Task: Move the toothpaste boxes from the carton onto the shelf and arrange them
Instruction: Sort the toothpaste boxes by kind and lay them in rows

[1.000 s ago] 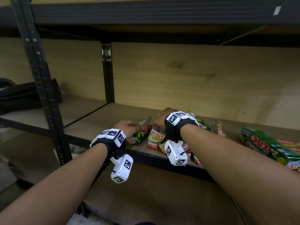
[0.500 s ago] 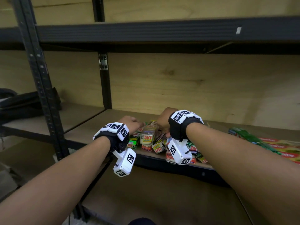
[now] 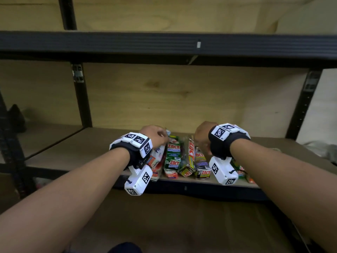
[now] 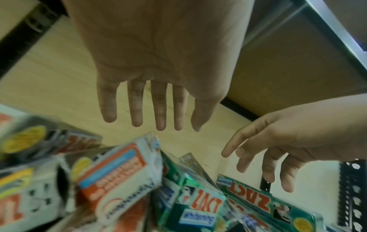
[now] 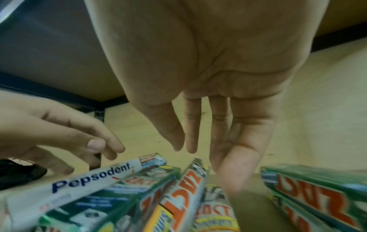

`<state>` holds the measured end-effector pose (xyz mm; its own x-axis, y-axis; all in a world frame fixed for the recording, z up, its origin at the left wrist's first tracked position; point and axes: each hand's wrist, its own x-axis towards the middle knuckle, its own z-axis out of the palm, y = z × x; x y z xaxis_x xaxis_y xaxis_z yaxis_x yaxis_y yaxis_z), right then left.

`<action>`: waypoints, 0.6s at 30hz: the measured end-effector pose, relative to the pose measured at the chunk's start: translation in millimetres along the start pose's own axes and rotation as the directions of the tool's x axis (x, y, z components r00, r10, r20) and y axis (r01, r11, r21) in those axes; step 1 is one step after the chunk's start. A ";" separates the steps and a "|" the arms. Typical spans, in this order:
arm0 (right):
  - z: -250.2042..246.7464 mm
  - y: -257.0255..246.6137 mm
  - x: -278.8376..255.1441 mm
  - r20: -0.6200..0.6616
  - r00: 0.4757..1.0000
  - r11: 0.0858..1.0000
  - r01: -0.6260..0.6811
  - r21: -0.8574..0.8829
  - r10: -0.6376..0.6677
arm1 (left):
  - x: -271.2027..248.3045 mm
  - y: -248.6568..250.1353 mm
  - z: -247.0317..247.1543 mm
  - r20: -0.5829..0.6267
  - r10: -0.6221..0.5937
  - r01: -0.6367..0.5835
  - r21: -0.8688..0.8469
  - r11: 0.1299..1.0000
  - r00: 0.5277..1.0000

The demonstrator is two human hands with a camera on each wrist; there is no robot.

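Note:
Several toothpaste boxes lie side by side near the shelf's front edge, ends pointing front to back: a white Pepsodent box (image 3: 157,157) (image 5: 93,177) at the left, green ZACT boxes (image 3: 172,157) (image 4: 248,199) and a red-and-yellow one (image 3: 189,159) beside it. More green ZACT boxes (image 5: 309,188) lie to the right. My left hand (image 3: 155,136) (image 4: 151,124) hovers over the pile's far left end, fingers straight, holding nothing. My right hand (image 3: 201,136) (image 5: 198,149) hovers over the far right end, fingers straight too. No carton is in view.
The brown shelf board (image 3: 73,148) has a plywood back wall. A dark beam (image 3: 164,42) of the upper shelf runs overhead, with black uprights at left (image 3: 82,97) and right (image 3: 302,106). A lower board (image 3: 164,225) lies beneath. A dark object (image 3: 16,117) sits far left.
My hands were close together on the loose, tilted boxes. They have now drawn apart and opened, and the boxes lie gathered lengthwise between them.

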<state>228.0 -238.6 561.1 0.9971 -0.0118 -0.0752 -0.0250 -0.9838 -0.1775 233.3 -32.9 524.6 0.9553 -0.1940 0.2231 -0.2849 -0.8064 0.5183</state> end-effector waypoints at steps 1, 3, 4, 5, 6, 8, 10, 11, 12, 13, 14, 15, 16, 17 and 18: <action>4.2 7.8 -4.0 0.154 0.985 0.993 -0.067 -0.095 0.081 | 0.6 8.2 5.2 0.014 0.016 -0.016 0.025 1.000 1.000; 14.1 30.7 -0.3 0.215 0.940 0.958 -0.233 -0.167 0.266 | 2.5 23.4 14.6 0.034 0.045 -0.047 0.079 0.996 0.998; 24.4 47.7 16.1 0.191 0.938 0.950 -0.257 -0.178 0.290 | 3.4 30.2 19.7 0.045 0.060 -0.064 0.096 0.993 0.997; 34.4 62.4 28.8 0.138 0.958 0.944 -0.211 -0.254 0.251 | 3.6 35.8 25.3 0.064 0.073 -0.081 0.120 0.990 0.995; 40.2 66.4 27.0 0.158 0.953 0.946 -0.219 -0.239 0.260 | 5.1 40.3 31.2 0.085 0.085 -0.098 0.150 0.984 0.993; 50.9 64.4 19.7 0.128 0.981 0.969 -0.116 -0.217 0.146 | 8.4 45.9 42.6 0.142 0.097 -0.126 0.214 0.969 0.985; 57.0 52.9 8.2 0.132 0.989 0.997 -0.057 -0.048 0.063 | 10.2 48.9 51.4 0.203 0.079 -0.133 0.270 0.954 0.976; 55.4 43.2 -6.4 0.130 0.990 0.998 -0.059 0.017 0.056 | 11.3 49.7 54.2 0.225 0.072 -0.140 0.299 0.944 0.972; 56.7 42.0 -9.3 0.126 0.990 0.993 -0.070 0.091 0.059 | 12.3 49.9 56.7 0.239 0.067 -0.144 0.324 0.935 0.969; 57.6 42.8 -11.9 0.133 0.990 0.990 -0.072 0.117 0.057 | 13.7 50.2 58.2 0.244 0.068 -0.152 0.342 0.927 0.967; 59.8 43.4 -10.1 0.142 0.988 0.987 -0.077 0.140 0.057 | 14.9 50.5 59.2 0.247 0.067 -0.155 0.356 0.922 0.967; 61.6 43.4 -9.9 0.150 0.988 0.982 -0.070 0.174 0.044 | 15.2 51.4 59.2 0.252 0.067 -0.159 0.365 0.917 0.965; 60.8 43.2 -9.3 0.160 0.986 0.982 -0.070 0.173 0.042 | 15.8 51.8 58.9 0.255 0.061 -0.155 0.366 0.918 0.965; 59.6 42.5 -9.4 0.177 0.984 0.983 -0.067 0.168 0.037 | 16.8 51.7 58.2 0.259 0.054 -0.149 0.362 0.920 0.964; 57.5 41.8 -8.6 0.197 0.980 0.987 -0.060 0.149 0.030 | 17.6 51.2 57.6 0.266 0.042 -0.138 0.354 0.925 0.963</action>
<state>214.3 -269.3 497.9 0.9622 -0.0056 -0.2721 -0.0950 -0.9438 -0.3165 240.1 -109.7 507.5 0.9293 -0.3689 0.0172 -0.3669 -0.9169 0.1569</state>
